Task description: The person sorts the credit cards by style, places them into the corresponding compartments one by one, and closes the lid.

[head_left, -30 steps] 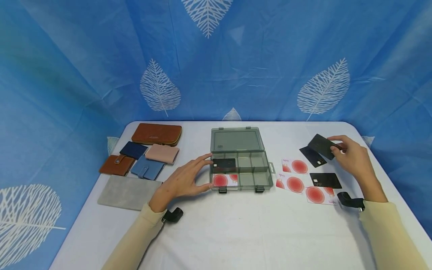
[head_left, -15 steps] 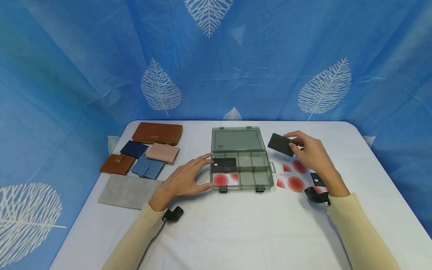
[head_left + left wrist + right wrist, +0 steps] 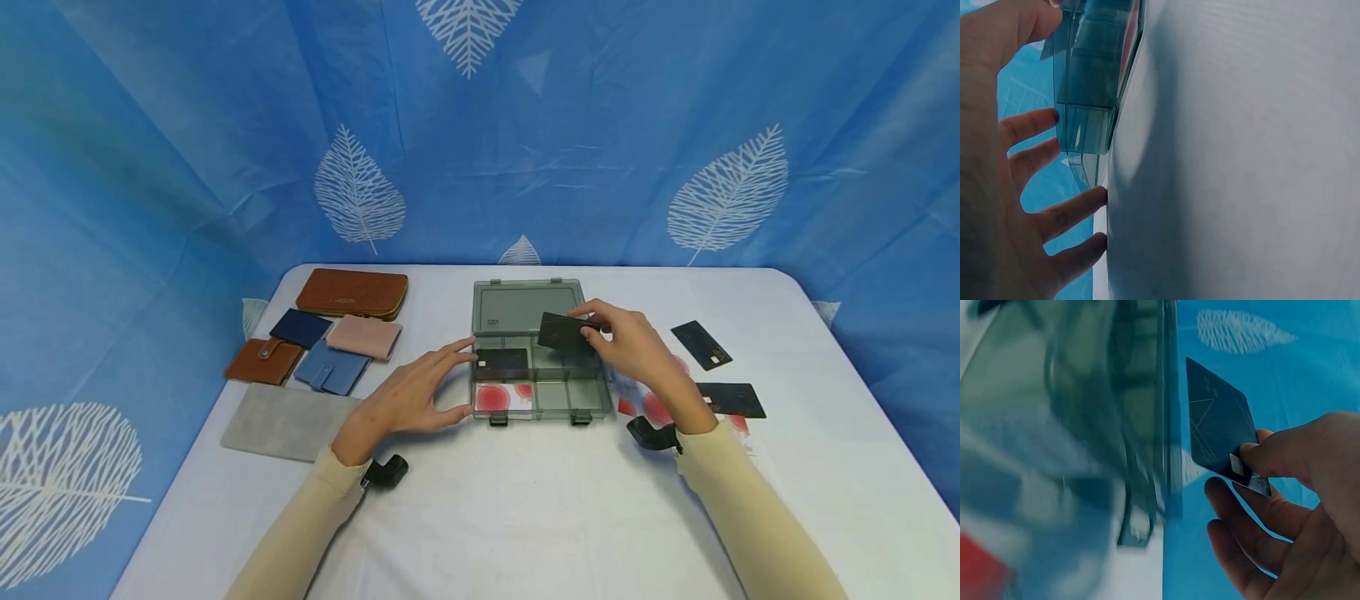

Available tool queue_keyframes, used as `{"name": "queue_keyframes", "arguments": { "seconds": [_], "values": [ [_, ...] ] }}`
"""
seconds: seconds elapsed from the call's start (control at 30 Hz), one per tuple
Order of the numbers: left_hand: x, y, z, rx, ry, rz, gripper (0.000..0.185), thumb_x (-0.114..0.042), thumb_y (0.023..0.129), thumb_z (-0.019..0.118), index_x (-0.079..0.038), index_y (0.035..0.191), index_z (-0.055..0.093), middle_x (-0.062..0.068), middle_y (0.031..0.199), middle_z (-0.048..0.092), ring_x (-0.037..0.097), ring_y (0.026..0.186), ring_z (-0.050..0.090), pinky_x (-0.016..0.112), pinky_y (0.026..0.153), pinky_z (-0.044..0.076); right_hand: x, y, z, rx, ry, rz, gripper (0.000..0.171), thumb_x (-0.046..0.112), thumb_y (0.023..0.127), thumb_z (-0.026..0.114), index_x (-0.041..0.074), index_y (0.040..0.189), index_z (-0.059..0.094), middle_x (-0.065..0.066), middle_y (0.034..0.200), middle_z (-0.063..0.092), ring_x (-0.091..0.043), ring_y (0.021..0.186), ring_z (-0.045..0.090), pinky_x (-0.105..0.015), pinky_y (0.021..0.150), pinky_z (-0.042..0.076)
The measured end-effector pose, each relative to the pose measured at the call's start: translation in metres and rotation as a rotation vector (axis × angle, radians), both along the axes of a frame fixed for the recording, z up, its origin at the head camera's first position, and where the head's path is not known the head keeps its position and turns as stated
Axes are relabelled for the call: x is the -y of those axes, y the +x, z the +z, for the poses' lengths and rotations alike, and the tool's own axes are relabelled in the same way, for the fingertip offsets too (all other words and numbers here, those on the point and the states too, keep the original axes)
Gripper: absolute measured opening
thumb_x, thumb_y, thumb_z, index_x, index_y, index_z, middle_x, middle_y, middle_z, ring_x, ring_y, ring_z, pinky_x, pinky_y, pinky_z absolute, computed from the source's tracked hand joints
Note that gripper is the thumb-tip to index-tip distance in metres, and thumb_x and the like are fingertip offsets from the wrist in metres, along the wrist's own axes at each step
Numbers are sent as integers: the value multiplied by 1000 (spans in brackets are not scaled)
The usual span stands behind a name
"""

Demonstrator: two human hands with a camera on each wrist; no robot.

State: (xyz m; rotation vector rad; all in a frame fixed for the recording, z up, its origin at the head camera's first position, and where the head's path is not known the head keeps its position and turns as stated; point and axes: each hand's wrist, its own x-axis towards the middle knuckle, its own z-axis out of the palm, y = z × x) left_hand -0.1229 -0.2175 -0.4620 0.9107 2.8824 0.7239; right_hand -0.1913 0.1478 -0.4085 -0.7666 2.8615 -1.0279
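Observation:
A see-through grey-green divided box (image 3: pixel 527 305) lies on the white table with its lid laid back. My left hand (image 3: pixel 408 402) steadies the box's left side, fingers spread; the left wrist view shows thumb and some fingertips against the wall. My right hand (image 3: pixel 637 343) pinches a black card (image 3: pixel 561 332) between thumb and fingers, over the box's back right compartments. In the right wrist view the held card (image 3: pixel 1219 419) is tilted and shows a small chip. Inside the box, a black card (image 3: pixel 502 363) lies back left and a red-and-white card (image 3: pixel 504 398) front left.
Right of the box lie two black cards, one farther back (image 3: pixel 701 344) and one nearer (image 3: pixel 738 399), with red-and-white cards (image 3: pixel 657 408) partly hidden by my right arm. At left sit several wallets, including a long brown one (image 3: pixel 351 292) and a grey one (image 3: pixel 288 422).
My right hand has lifted the black card from the pile on the right and carried it left, over the box. My left hand has stayed at the box's left side.

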Motion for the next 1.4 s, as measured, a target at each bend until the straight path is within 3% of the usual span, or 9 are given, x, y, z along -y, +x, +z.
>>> {"name": "queue_keyframes", "arguments": {
  "seconds": [0.17, 0.3, 0.37, 0.53, 0.83, 1.07, 1.23, 1.4],
  "values": [
    [0, 0, -2, 21, -4, 9, 81, -56, 94, 74, -19, 162, 49, -5, 178, 26, 29, 155, 43, 61, 116, 46, 19, 5, -5, -1, 9, 38, 31, 7, 106, 68, 13, 137, 70, -16, 118, 77, -30, 92, 71, -39, 66, 45],
    [-1, -1, -4, 24, 0, 10, 81, -56, 94, 74, -20, 162, 48, -4, 178, 26, 30, 156, 42, 61, 116, 46, 31, 10, -8, 13, 31, 52, 31, 8, 106, 69, 14, 136, 70, -14, 115, 77, -20, 65, 53, -36, 59, 38],
    [-1, -1, -4, 22, 1, 8, 81, -57, 95, 73, -20, 162, 48, -4, 178, 26, 30, 155, 43, 61, 115, 46, 36, 12, -10, 20, 44, 56, 31, 8, 105, 69, 14, 135, 71, -14, 118, 77, -17, 60, 46, -35, 58, 37],
    [-3, 0, -4, 27, -2, 5, 81, -58, 95, 73, -21, 162, 48, -5, 178, 25, 29, 156, 42, 61, 116, 45, 45, 16, -15, 33, 57, 50, 27, 8, 105, 70, 14, 131, 72, -14, 122, 77, -15, 59, 44, -35, 57, 35],
    [-4, 1, -5, 31, -7, 12, 81, -58, 95, 73, -22, 162, 48, -5, 178, 25, 29, 155, 43, 61, 116, 45, 57, 20, -26, -4, 76, 63, 24, 7, 103, 72, 15, 125, 75, -7, 99, 79, -14, 53, 45, -31, 52, 36],
    [-3, 2, -6, 18, 0, 10, 80, -56, 95, 74, -22, 162, 48, -4, 178, 26, 29, 154, 44, 59, 115, 47, 66, 24, -30, -78, 118, 66, 26, 13, 104, 72, 16, 129, 77, -14, 126, 71, -21, 77, 62, -38, 65, 49],
    [-2, 3, -6, 9, -1, 10, 80, -55, 94, 75, -21, 162, 48, -4, 178, 27, 29, 154, 45, 58, 114, 48, 68, 25, -33, -118, 141, 67, 28, 17, 106, 71, 15, 133, 77, -15, 128, 67, -27, 87, 68, -46, 74, 57],
    [-2, 2, -4, -6, 10, 8, 80, -54, 94, 75, -19, 161, 49, -2, 177, 28, 30, 153, 46, 59, 113, 49, 70, 25, -33, -135, 157, 91, 29, 19, 106, 70, 12, 133, 77, -12, 135, 72, -35, 118, 71, -55, 95, 59]
  ]
}}
